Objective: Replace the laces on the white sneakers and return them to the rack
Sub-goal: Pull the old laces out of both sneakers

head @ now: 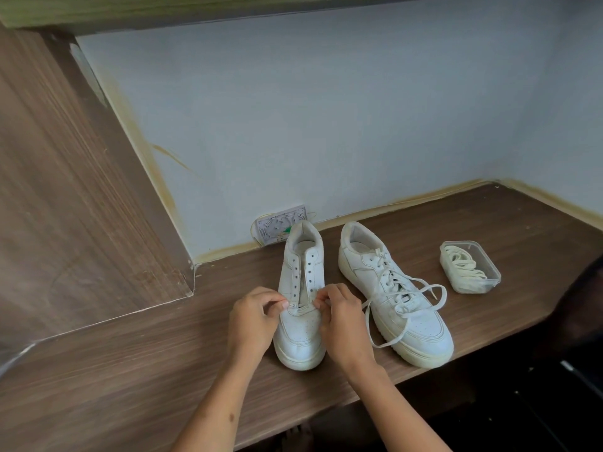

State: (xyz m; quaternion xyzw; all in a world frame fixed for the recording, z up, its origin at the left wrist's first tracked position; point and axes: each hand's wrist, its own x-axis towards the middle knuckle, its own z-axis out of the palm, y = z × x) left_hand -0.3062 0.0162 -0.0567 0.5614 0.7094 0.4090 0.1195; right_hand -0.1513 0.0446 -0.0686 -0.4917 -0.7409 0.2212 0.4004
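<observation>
- A brown wood-grain surface [130, 370] ran along a pale blue wall [326, 109], with a wooden panel [65, 190] rising on the left side.
- The laced sneaker [391, 295] stood on the surface to the right, toe toward the person, its old lace [372, 321] undone and trailing in loops over the toe side and onto the wood.
- The unlaced sneaker [301, 327] stood just beside it to the left, also toe toward the person, its eyelets bare along most of the opening and the tongue showing.
- The left hand [253, 318] lay against the left side of the unlaced sneaker, its fingers curled, thumb and forefinger pinching something small and pale at the lowest eyelets; whether that was a lace end could not be told.
- The right hand [342, 318] sat on the sneaker's right side, fingers likewise curled and pinching at the lowest eyelet; the two hands were close, nearly meeting over the tongue.
- A clear plastic box [489, 278] stood well to the right of the laced sneaker, holding a bundle of cream laces [463, 262].
- A small white socket plate [280, 226] leaned at the wall just behind the unlaced sneaker's heel.
</observation>
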